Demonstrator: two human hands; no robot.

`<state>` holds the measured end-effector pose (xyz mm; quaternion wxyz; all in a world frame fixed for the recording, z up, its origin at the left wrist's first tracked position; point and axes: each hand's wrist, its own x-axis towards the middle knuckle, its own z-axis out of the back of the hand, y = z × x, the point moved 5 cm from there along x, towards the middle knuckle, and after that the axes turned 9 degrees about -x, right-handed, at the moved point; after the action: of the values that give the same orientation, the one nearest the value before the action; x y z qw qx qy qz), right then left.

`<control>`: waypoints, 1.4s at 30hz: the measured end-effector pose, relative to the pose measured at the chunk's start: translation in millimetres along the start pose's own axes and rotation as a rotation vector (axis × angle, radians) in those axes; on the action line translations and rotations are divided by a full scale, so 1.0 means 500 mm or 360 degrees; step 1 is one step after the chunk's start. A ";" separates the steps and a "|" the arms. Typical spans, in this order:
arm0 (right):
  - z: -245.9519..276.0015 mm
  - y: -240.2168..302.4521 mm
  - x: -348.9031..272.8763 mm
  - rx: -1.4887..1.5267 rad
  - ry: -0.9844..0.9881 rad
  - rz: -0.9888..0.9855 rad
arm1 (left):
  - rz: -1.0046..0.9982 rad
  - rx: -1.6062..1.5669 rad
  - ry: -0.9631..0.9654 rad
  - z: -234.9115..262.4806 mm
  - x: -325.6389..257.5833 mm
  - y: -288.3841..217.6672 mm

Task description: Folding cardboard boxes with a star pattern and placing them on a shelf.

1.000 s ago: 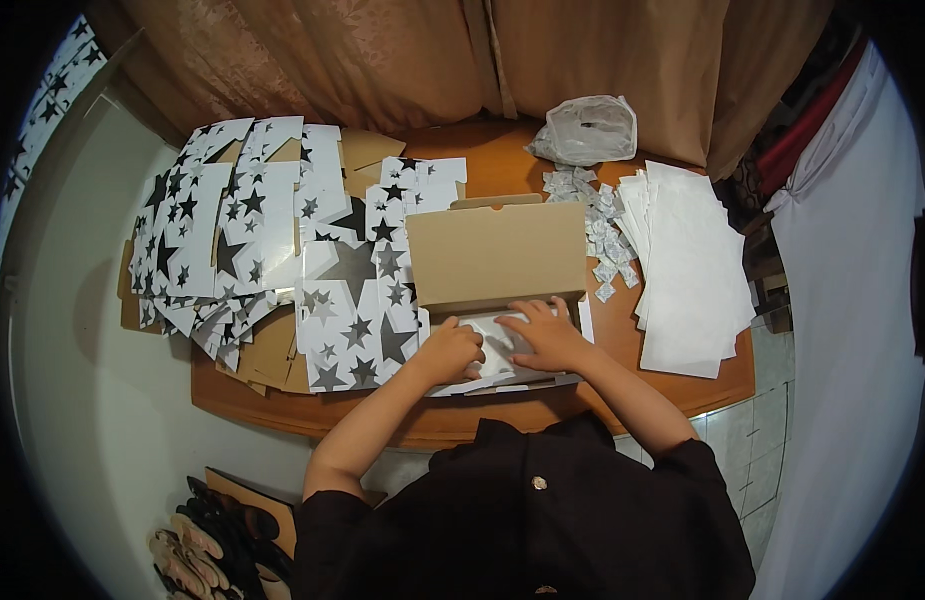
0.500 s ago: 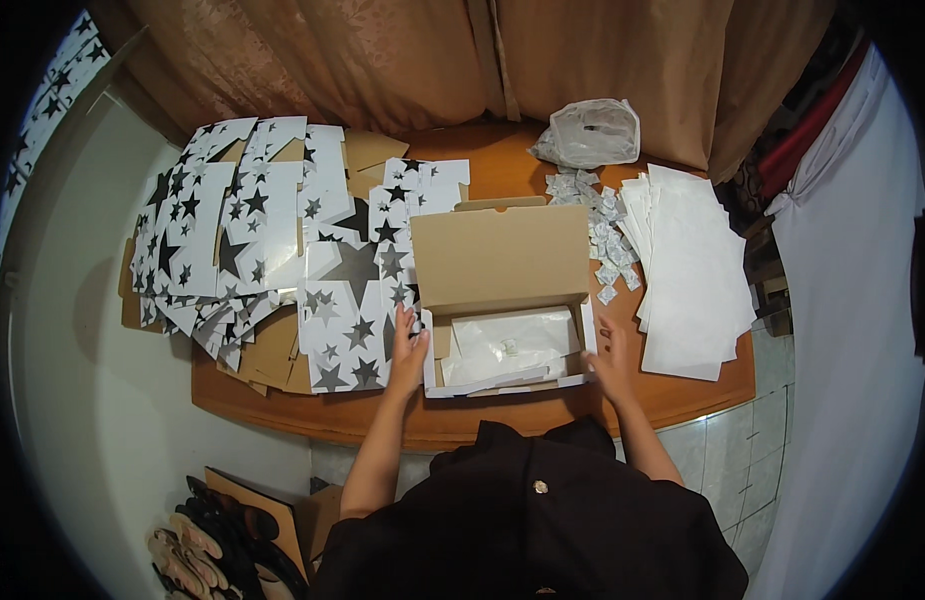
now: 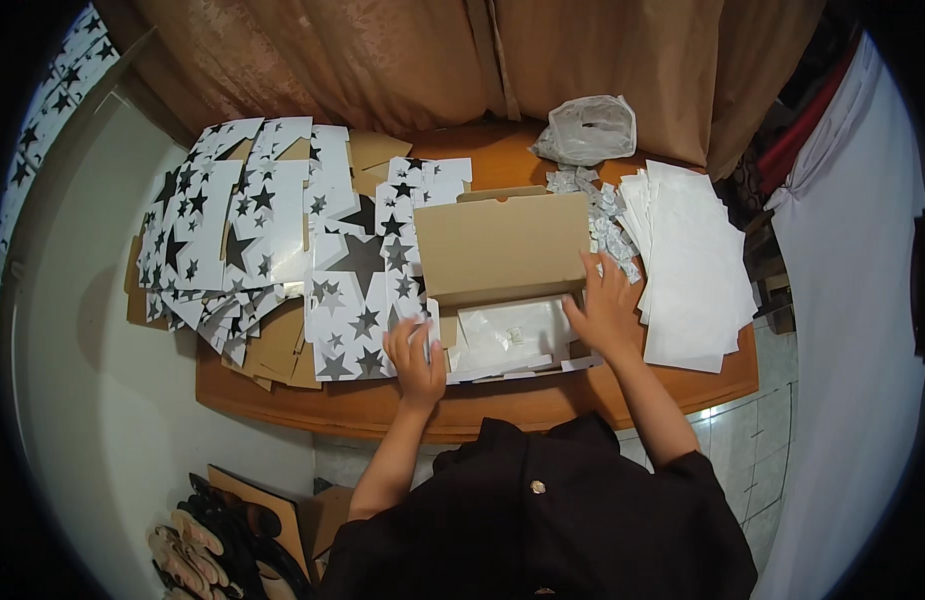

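I'm looking down on the open cardboard box (image 3: 502,290), lying crosswise at the table's (image 3: 482,410) near edge, long axis left to right, lid (image 3: 502,245) tipped back. My left hand (image 3: 417,355) sits at the box's left end, fingers curled on the front corner. My right hand (image 3: 607,310) rests at the right end, fingers spread flat, holding nothing. White wrapping (image 3: 507,335) lies between them, about equally near both.

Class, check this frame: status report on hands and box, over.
Left hand on left wall of box. Right hand on its right side. Lid up; star sheets alongside.
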<state>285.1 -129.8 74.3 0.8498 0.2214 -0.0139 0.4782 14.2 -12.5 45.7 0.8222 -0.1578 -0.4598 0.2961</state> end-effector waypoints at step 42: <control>-0.035 0.038 -0.152 -0.0195 0.0130 0.0658 | -0.0474 0.0174 0.0111 -0.086 -0.135 -0.120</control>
<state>225.0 -175.7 47.7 0.7453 0.1420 -0.0536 0.6492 44.2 -101.3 10.4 0.8799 -0.0529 -0.4325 0.1898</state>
